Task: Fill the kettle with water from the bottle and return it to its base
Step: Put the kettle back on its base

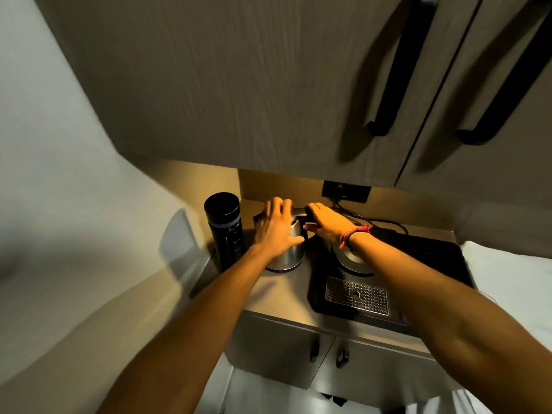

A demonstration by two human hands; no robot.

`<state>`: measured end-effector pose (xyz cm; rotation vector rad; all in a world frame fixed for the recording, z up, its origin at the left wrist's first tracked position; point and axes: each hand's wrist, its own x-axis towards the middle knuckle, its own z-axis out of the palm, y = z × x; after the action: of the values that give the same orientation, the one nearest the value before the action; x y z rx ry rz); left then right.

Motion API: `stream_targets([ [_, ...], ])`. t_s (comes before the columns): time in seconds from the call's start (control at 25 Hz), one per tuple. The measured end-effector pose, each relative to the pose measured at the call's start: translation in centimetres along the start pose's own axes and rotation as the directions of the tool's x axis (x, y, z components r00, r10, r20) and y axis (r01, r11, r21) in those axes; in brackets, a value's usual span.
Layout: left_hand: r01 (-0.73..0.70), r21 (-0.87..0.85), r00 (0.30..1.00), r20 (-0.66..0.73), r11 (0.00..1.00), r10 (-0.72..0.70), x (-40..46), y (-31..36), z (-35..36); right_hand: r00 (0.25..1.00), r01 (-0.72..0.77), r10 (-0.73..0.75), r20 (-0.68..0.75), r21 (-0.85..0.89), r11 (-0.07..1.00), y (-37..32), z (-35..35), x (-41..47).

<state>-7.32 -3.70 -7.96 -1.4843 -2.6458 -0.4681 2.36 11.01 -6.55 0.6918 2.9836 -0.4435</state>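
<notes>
A narrow beige countertop (286, 289) sits under wood-grain wall cabinets (239, 85) with long black handles, lit warm from beneath. My left hand's fingers (276, 206) are spread flat over the top of the steel kettle (291, 249), palm pressing on its lid, thumb lying across the shiny side; nothing is pinched, the left hand (276, 228) simply lies open upon it. My right hand's fingers (313, 209) curl over the kettle's black handle (300, 211), closed around it as far as I can see, and the right hand (328, 224) wears a red string band (355, 234) at the wrist. The kettle stands on the counter, off its round base (351, 259), which lies just beside it to the right on a black tray (433, 258) with a perforated metal drain grate (357, 295). A black cylindrical bottle (225, 230) stands upright just left of the kettle, cap on. Black cords run from the tray to a wall socket (346, 191) behind.
</notes>
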Motion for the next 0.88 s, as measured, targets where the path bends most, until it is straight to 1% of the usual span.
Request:
stream_targets([
  [0.04, 0.090, 0.029, 0.992, 0.082, 0.995, -0.092, 1.6, -0.4, 0.0, 1.000, -0.013, 0.013, 0.002, 0.030, 0.999, 0.1, -0.2, 0.4],
  [0.08, 0.158, 0.045, 0.970, 0.179, 0.986, -0.164, 2.8, -0.9, 0.0, 1.000, -0.011, 0.011, 0.016, 0.043, 0.999, 0.2, -0.4, 0.7],
  [0.12, 0.206, 0.051, 0.939, 0.270, 0.977, -0.212, 3.6, -1.3, 0.0, 1.000, 0.003, -0.005, 0.027, 0.053, 0.999, 0.2, -0.5, 0.8],
  [0.16, 0.236, 0.049, 0.914, 0.328, 0.971, -0.238, 4.2, -1.6, 0.2, 0.999, 0.005, -0.008, 0.040, 0.060, 0.998, 0.4, -0.7, 1.0],
  [0.2, 0.248, 0.050, 0.905, 0.345, 0.968, -0.249, 4.5, -1.7, 0.6, 0.999, -0.008, 0.006, 0.045, 0.056, 0.998, 0.5, -1.0, 1.0],
  [0.24, 0.250, 0.053, 0.906, 0.340, 0.967, -0.252, 4.8, -1.8, 0.7, 0.998, -0.033, 0.030, 0.049, 0.058, 0.998, 0.6, -1.4, 1.0],
  [0.32, 0.250, 0.035, 0.913, 0.323, 0.968, -0.247, 5.0, -1.6, 0.6, 0.997, -0.062, 0.058, 0.042, 0.119, 0.991, 0.4, -2.5, 0.5],
  [0.4, 0.246, -0.015, 0.927, 0.295, 0.969, -0.231, 5.4, -0.8, 0.1, 0.992, -0.129, 0.125, 0.036, 0.174, 0.976, -1.1, -5.3, -2.4],
  [0.44, 0.238, -0.037, 0.938, 0.270, 0.971, -0.219, 5.7, -0.3, -0.3, 0.990, -0.139, 0.140, 0.013, 0.206, 0.969, -2.0, -7.0, -4.3],
  [0.48, 0.221, -0.059, 0.950, 0.240, 0.973, -0.202, 6.0, 0.5, -0.8, 0.990, -0.138, 0.139, 0.006, 0.202, 0.970, -3.2, -9.7, -7.7],
  [0.52, 0.193, -0.092, 0.963, 0.211, 0.977, -0.170, 6.4, 1.4, -1.3, 0.986, -0.165, 0.169, 0.004, 0.234, 0.958, -2.3, -10.7, -9.0],
  [0.56, 0.155, -0.134, 0.974, 0.187, 0.979, -0.129, 6.8, 2.3, -1.9, 0.980, -0.196, 0.200, 0.002, 0.210, 0.958, -0.7, -11.3, -9.0],
  [0.6, 0.114, -0.179, 0.983, 0.165, 0.977, -0.084, 7.2, 3.2, -2.3, 0.972, -0.229, 0.233, -0.012, 0.142, 0.963, 1.3, -11.3, -7.7],
  [0.64, 0.072, -0.210, 0.988, 0.151, 0.975, -0.040, 7.8, 4.2, -2.8, 0.970, -0.244, 0.244, 0.014, 0.130, 0.961, 3.4, -10.7, -6.7],
  [0.68, 0.028, -0.211, 0.989, 0.151, 0.977, 0.005, 8.3, 5.5, -2.8, 0.970, -0.243, 0.245, 0.001, 0.124, 0.962, 5.3, -10.1, -6.7],
  [0.72, 0.002, -0.180, 0.987, 0.161, 0.984, 0.028, 8.5, 6.7, -2.9, 0.970, -0.239, 0.244, -0.014, 0.154, 0.959, 6.3, -9.7, -7.3],
  [0.76, -0.025, -0.139, 0.984, 0.169, 0.990, 0.049, 8.7, 8.1, -2.8, 0.964, -0.258, 0.264, -0.032, 0.128, 0.958, 6.8, -10.0, -7.8],
  [0.84, -0.070, -0.091, 0.978, 0.188, 0.993, 0.087, 8.7, 11.2, -2.0, 0.942, -0.313, 0.328, -0.065, 0.170, 0.934, 8.6, -10.2, -8.7],
  [0.88, -0.094, -0.080, 0.974, 0.200, 0.992, 0.108, 8.5, 12.5, -1.5, 0.938, -0.316, 0.336, -0.089, 0.186, 0.930, 9.5, -10.1, -9.5],
])
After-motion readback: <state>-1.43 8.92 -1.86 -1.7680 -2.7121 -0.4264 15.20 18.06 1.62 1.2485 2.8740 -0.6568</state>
